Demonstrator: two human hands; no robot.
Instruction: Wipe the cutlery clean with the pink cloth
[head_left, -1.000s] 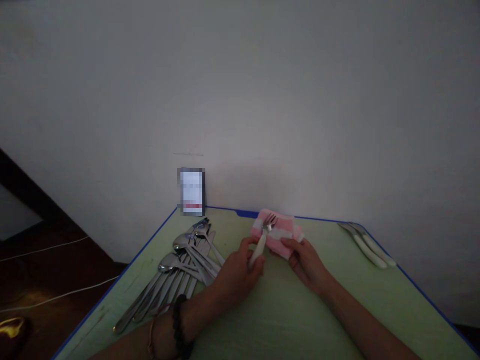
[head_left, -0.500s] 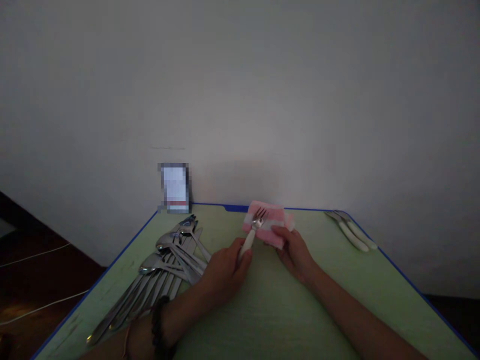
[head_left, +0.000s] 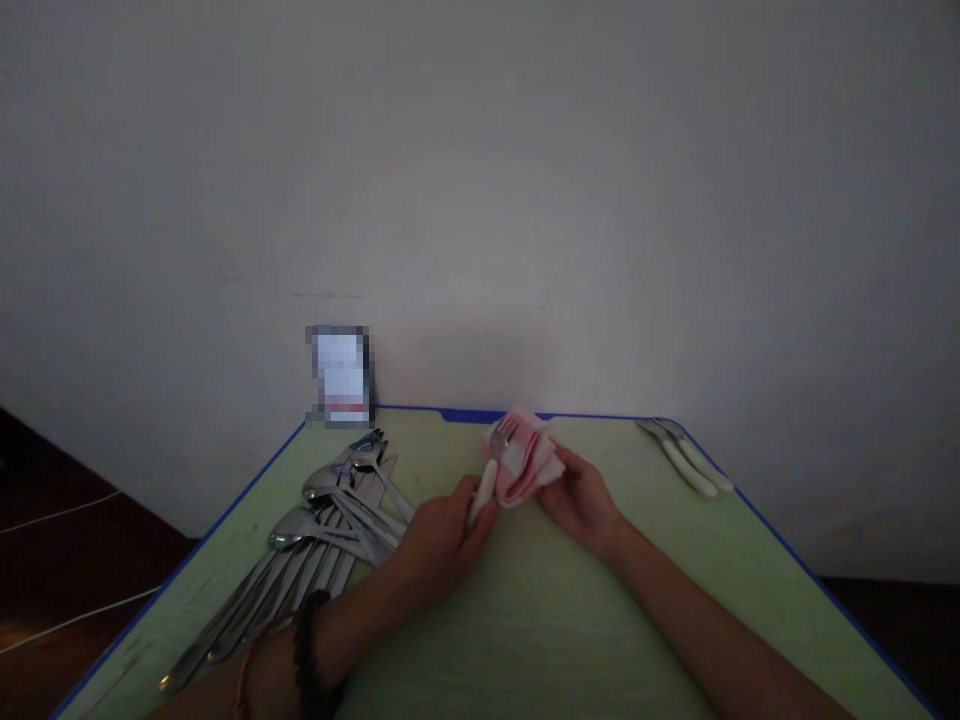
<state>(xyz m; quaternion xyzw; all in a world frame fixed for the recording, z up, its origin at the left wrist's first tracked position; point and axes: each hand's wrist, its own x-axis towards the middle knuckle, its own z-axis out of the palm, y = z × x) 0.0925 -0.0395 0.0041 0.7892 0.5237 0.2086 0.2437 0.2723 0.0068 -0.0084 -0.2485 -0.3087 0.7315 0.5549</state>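
Note:
My left hand [head_left: 446,535] is closed round the white handle of a fork [head_left: 484,484], its metal tines pointing up and away. Behind the tines is a folded pink and white cloth [head_left: 529,460], gripped at its right side by my right hand [head_left: 581,497]. The cloth lies against the fork's head, and some of my right fingers are hidden behind it. Left of my left hand lies a pile of metal cutlery [head_left: 330,540], with spoons on top and several long handles fanned toward me; my left forearm covers part of it.
Two white-handled forks [head_left: 686,460] lie side by side at the table's far right corner. A phone with a blurred screen [head_left: 342,375] leans on the wall [head_left: 525,200] at the far left. The green table [head_left: 562,630] has a blue edge. White cables [head_left: 75,625] run beyond its left side.
My right hand has folded the cloth, which lay flat behind the fork, up around the fork's head. The view has shifted, so the table and cutlery appear further left.

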